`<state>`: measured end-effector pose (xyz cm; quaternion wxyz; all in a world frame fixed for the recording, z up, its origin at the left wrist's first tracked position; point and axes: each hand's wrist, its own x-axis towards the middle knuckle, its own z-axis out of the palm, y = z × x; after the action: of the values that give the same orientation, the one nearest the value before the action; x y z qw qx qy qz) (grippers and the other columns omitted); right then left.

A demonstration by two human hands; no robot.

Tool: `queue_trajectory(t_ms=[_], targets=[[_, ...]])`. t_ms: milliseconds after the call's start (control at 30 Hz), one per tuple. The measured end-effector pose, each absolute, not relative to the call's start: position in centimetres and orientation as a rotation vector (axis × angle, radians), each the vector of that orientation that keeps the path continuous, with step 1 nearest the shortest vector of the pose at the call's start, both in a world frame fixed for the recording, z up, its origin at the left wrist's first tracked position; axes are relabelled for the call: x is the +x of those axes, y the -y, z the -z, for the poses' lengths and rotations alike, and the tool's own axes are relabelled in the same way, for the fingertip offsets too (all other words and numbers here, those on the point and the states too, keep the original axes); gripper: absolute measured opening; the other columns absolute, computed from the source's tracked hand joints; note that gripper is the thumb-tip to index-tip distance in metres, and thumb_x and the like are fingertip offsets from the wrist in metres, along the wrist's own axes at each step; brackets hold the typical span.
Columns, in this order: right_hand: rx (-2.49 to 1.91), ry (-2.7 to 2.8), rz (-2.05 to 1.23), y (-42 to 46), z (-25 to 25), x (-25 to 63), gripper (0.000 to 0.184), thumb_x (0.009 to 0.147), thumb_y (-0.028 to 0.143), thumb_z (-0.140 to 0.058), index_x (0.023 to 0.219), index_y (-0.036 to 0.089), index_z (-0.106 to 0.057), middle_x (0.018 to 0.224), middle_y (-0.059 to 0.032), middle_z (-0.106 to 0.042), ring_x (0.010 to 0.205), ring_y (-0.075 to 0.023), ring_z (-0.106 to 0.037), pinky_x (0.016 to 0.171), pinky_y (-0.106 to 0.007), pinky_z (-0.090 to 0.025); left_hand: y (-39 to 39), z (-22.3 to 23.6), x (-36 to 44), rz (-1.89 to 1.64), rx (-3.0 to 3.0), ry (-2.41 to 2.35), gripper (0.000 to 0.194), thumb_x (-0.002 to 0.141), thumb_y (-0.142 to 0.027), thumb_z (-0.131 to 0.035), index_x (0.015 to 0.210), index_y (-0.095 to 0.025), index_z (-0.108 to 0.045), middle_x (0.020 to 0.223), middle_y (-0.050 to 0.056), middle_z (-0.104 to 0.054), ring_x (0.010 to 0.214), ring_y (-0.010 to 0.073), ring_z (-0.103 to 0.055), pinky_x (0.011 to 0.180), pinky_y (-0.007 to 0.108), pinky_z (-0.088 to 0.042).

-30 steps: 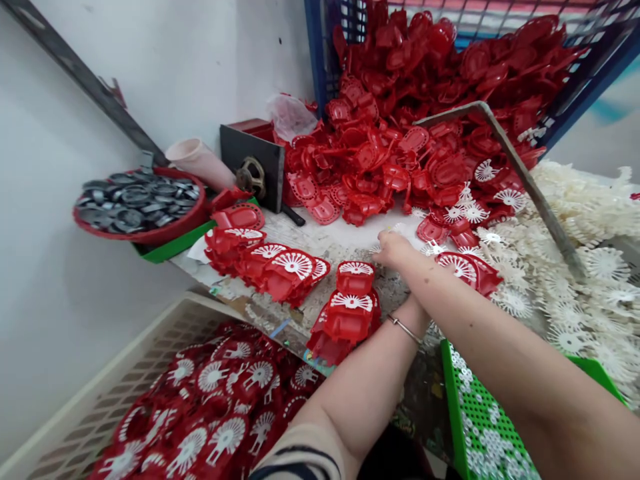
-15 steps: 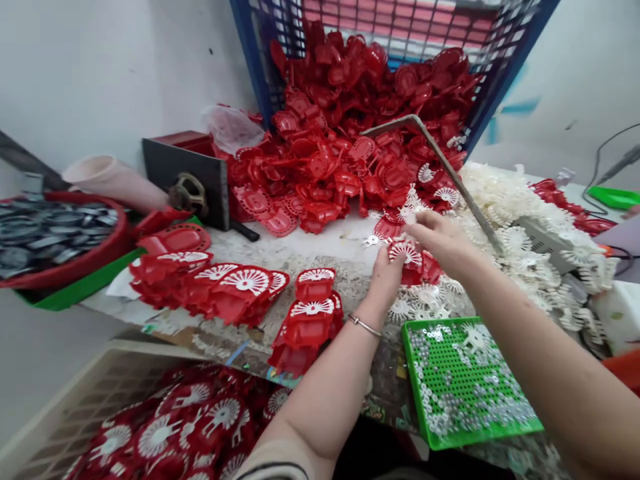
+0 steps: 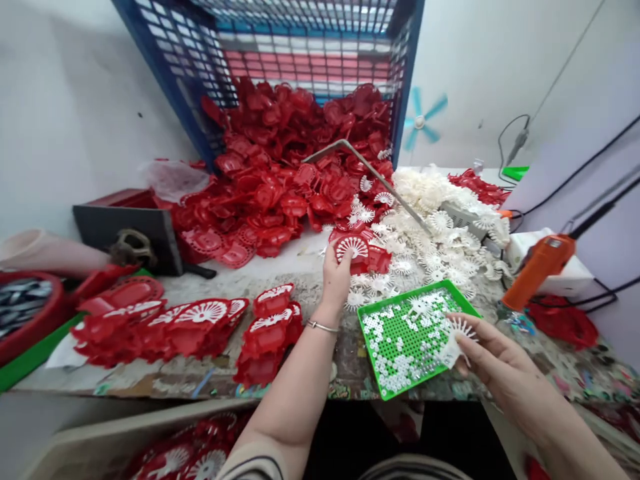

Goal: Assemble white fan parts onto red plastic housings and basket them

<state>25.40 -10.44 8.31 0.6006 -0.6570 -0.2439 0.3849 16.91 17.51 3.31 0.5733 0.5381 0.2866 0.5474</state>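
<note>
My left hand (image 3: 336, 275) is closed on a red plastic part (image 3: 341, 235) that has a white fan-shaped piece (image 3: 353, 248) on its face. Further right, my right hand (image 3: 500, 357) pinches another white fan-shaped piece (image 3: 464, 331) between thumb and fingers, at the right edge of a green perforated tray (image 3: 370, 337). Small white and silvery rings (image 3: 395, 375) lie scattered in that tray, with a loose white piece (image 3: 421, 307) among them. More red parts (image 3: 377, 260) and white pieces lie just behind and right of my left hand.
A tipped blue crate (image 3: 407, 80) spills red parts (image 3: 280, 180) across the back. A bent metal bar (image 3: 380, 179) borders the white pile (image 3: 425, 193). Stacked red parts with white fans (image 3: 205, 327) line the front left. An orange power screwdriver (image 3: 540, 270) hangs at right.
The view has swung right. My right hand has moved away from my left hand, down and right to the green tray, and shows a white fan-shaped piece. My left hand keeps the red part.
</note>
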Motion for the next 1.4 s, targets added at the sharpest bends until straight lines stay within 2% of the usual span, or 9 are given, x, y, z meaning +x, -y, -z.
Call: queue_trajectory(t_ms=[167, 433, 600, 733, 933, 1033, 1200, 1333, 1400], targets=[[-1.534, 0.506, -0.823, 13.1, -8.0, 25.9, 0.063, 0.071, 0.054, -0.077, 0.123, 0.024, -0.057, 0.079, -0.001, -0.063, 0.068, -0.014, -0.058, 0.067, -0.028, -0.048, -15.2, -5.7, 15.9, -1.35, 1.282, -0.623, 0.029, 0.081, -0.029, -0.061, 0.109, -0.022, -0.057, 0.105, 0.004, -0.066, 0.095, 0.0181, -0.063, 0.088, 0.033, -0.052], [-1.552, 0.572, -0.729, 12.7, -7.2, 24.9, 0.047, 0.063, 0.054, -0.082, 0.092, 0.023, -0.062, 0.076, -0.0021, -0.066, 0.066, -0.014, -0.06, 0.061, -0.027, -0.051, -5.1, -5.3, 11.8, -1.065, 1.228, -0.675, 0.03, 0.081, -0.031, -0.065, 0.11, -0.023, -0.06, 0.102, 0.003, -0.068, 0.089, 0.0174, -0.064, 0.084, 0.033, -0.053], [-1.5, 0.763, -0.784, 11.8, -7.7, 23.3, 0.04, 0.07, 0.051, -0.077, 0.097, 0.024, -0.066, 0.079, -0.0026, -0.068, 0.069, -0.0149, -0.062, 0.061, -0.027, -0.054, 0.3, -3.3, 10.2, -0.863, 1.003, -0.672, 0.03, 0.084, -0.039, -0.064, 0.109, -0.024, -0.061, 0.1, 0.002, -0.07, 0.085, 0.017, -0.066, 0.081, 0.032, -0.054], [-1.485, 0.905, -0.824, 11.3, -7.0, 22.5, 0.034, 0.078, 0.045, -0.072, 0.104, 0.024, -0.068, 0.087, -0.0036, -0.069, 0.073, -0.0154, -0.064, 0.065, -0.029, -0.056, 2.2, -2.7, 9.5, -0.813, 0.964, -0.678, 0.038, 0.088, -0.054, -0.054, 0.109, -0.023, -0.063, 0.104, 0.005, -0.07, 0.092, 0.0194, -0.065, 0.086, 0.033, -0.053], [-1.618, 1.235, -0.497, 10.9, -6.3, 22.3, 0.026, 0.088, 0.037, -0.063, 0.109, 0.024, -0.069, 0.102, -0.0066, -0.069, 0.09, -0.0189, -0.065, 0.083, -0.036, -0.054, 3.7, -3.0, 8.8, -0.758, 1.028, -0.636, 0.045, 0.089, -0.061, -0.046, 0.11, -0.026, -0.064, 0.102, 0.004, -0.069, 0.091, 0.0208, -0.065, 0.087, 0.035, -0.052], [-1.614, 1.38, -0.323, 10.7, -6.2, 21.9, 0.022, 0.09, 0.031, -0.06, 0.108, 0.022, -0.07, 0.1, -0.0074, -0.068, 0.092, -0.0184, -0.064, 0.086, -0.034, -0.053, 4.3, -3.6, 8.6, -0.733, 1.018, -0.64, 0.038, 0.086, -0.052, -0.058, 0.113, -0.025, -0.062, 0.106, 0.004, -0.068, 0.093, 0.0197, -0.064, 0.086, 0.033, -0.052], [-1.628, 1.547, -0.077, 11.0, -5.7, 21.0, 0.03, 0.094, 0.028, -0.052, 0.12, 0.021, -0.064, 0.106, -0.0109, -0.065, 0.096, -0.0207, -0.062, 0.086, -0.037, -0.051, 4.5, -4.4, 8.3, -0.751, 0.989, -0.704, 0.032, 0.082, -0.036, -0.067, 0.111, -0.022, -0.06, 0.105, 0.003, -0.067, 0.095, 0.0177, -0.063, 0.089, 0.031, -0.05], [-1.722, 1.662, 0.212, 11.2, -5.2, 20.6, 0.048, 0.084, 0.044, -0.065, 0.123, 0.016, -0.062, 0.121, -0.0168, -0.058, 0.108, -0.0314, -0.055, 0.094, -0.052, -0.043, 4.3, -4.3, 8.0, -0.788, 0.874, -0.721, 0.034, 0.08, -0.034, -0.068, 0.109, -0.019, -0.059, 0.1, 0.003, -0.067, 0.086, 0.0149, -0.062, 0.082, 0.029, -0.051], [-1.749, 1.711, 0.242, 11.1, -4.7, 20.4, 0.06, 0.079, 0.049, -0.069, 0.125, 0.013, -0.059, 0.123, -0.0191, -0.056, 0.111, -0.0347, -0.052, 0.094, -0.054, -0.041, 4.2, -4.2, 7.7, -0.78, 0.833, -0.701, 0.035, 0.079, -0.034, -0.07, 0.108, -0.018, -0.059, 0.098, 0.002, -0.068, 0.083, 0.0137, -0.062, 0.077, 0.026, -0.051]])
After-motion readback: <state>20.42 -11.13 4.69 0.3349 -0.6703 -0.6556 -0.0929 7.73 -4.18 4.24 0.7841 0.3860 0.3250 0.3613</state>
